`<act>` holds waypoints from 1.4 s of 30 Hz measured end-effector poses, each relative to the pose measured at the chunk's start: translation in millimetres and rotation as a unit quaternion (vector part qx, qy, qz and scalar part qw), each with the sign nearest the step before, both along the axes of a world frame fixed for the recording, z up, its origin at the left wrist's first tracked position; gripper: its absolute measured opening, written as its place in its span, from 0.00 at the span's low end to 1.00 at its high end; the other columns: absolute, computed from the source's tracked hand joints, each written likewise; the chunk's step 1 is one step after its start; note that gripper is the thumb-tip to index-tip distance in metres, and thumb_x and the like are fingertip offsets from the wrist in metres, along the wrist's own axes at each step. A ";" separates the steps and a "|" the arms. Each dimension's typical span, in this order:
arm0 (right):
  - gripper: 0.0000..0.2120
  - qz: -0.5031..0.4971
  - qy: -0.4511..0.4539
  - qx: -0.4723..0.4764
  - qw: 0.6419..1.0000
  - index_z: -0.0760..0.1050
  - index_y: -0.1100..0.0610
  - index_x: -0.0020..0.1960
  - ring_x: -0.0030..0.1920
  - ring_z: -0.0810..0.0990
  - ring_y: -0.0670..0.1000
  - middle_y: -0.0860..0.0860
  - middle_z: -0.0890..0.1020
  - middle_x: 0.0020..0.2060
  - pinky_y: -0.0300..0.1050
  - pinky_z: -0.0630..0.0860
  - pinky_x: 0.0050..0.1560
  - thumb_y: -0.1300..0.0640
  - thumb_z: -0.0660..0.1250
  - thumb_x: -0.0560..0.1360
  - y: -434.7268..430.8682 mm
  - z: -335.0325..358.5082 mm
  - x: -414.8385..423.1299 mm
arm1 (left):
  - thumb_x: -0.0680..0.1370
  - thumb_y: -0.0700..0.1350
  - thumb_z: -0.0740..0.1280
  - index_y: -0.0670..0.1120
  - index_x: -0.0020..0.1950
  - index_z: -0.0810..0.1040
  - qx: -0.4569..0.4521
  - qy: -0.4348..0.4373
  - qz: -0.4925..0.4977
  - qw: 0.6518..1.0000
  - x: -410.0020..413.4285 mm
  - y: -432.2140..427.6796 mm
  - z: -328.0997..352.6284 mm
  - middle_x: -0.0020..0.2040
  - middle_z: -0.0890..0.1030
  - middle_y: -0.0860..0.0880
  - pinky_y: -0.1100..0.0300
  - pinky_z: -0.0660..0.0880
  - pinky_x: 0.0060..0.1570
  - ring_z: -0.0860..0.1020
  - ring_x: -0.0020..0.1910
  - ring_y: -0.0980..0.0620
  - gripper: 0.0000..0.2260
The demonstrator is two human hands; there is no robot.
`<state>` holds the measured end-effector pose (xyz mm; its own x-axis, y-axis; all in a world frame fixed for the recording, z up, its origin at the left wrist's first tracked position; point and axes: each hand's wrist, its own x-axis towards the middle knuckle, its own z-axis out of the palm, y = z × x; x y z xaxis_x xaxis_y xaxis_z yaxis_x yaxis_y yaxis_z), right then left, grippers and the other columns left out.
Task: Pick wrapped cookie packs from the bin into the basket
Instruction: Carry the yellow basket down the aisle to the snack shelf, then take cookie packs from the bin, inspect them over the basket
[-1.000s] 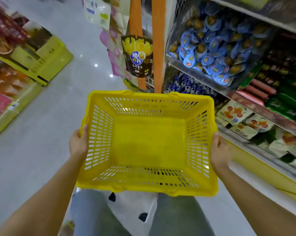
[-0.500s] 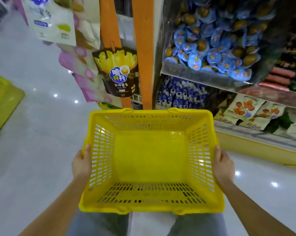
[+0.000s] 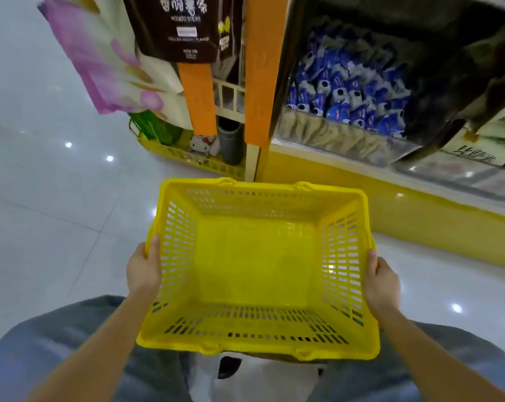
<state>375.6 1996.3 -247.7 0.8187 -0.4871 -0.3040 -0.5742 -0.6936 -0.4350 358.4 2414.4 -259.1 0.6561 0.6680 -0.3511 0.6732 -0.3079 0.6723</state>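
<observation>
Standing on the tiled floor [image 3: 42, 213], you face the shelf unit [image 3: 390, 210], which has a yellow base and fills the upper right of the view.

The basket [image 3: 254, 262] is the next largest item. It is yellow with slotted walls, and you hold it level in front of your legs, near the shelf unit's base but not touching it. Its bottom is bare and no pack lies in it.

The bin [image 3: 332, 137] sits at the left end of the bottom shelf, just right of the orange post [image 3: 261, 68]. It has a clear front wall. The cookie packs [image 3: 347, 103], in blue wrappers, are piled inside it, well apart from the basket and beyond its far rim.

Your left hand [image 3: 143, 269] grips the basket's left rim with the thumb over the top edge. Your right hand [image 3: 381, 281] grips the right rim.

Task status: nothing has been transferred, and every pick remains. Both hands are occupied, so you will probably need to free one, by setting the basket down or carrying it one-handed, before you can reach the bin.
</observation>
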 end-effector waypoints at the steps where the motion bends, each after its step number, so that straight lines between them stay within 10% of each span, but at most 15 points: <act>1: 0.25 0.005 0.007 -0.006 1.000 0.73 0.61 0.43 0.46 0.76 0.66 0.67 0.79 0.45 0.50 0.67 0.40 0.43 0.47 0.80 -3.5 -14.2 0.1 | 0.80 0.54 0.57 0.43 0.43 0.74 0.010 0.000 -0.010 1.000 -1.4 -3.1 -13.5 0.40 0.75 0.41 0.55 0.64 0.42 0.71 0.42 0.47 0.16; 15: 0.26 0.022 -0.028 -0.017 0.999 0.74 0.68 0.55 0.55 0.74 0.69 0.70 0.77 0.54 0.57 0.70 0.52 0.48 0.47 0.82 -69.6 -103.9 15.1 | 0.82 0.48 0.53 0.36 0.46 0.73 0.078 -0.040 -0.137 0.987 15.0 -61.6 -110.9 0.45 0.78 0.31 0.49 0.67 0.42 0.76 0.47 0.34 0.17; 31: 0.21 0.100 -0.017 -0.012 0.995 0.63 0.74 0.63 0.64 0.68 0.66 0.70 0.70 0.61 0.52 0.62 0.61 0.59 0.60 0.79 -66.5 -54.1 10.3 | 0.79 0.40 0.59 0.31 0.67 0.61 0.066 0.106 -0.227 0.966 50.7 -92.3 -54.3 0.66 0.65 0.29 0.49 0.63 0.61 0.65 0.66 0.33 0.20; 42: 0.15 0.339 -0.368 0.033 0.865 0.68 0.58 0.65 0.53 0.70 0.38 0.47 0.73 0.55 0.25 0.67 0.53 0.58 0.60 0.79 44.9 123.2 161.8 | 0.80 0.45 0.58 0.47 0.71 0.63 0.242 -0.325 -0.451 0.795 171.8 -156.3 107.8 0.66 0.68 0.48 0.55 0.67 0.60 0.68 0.63 0.49 0.19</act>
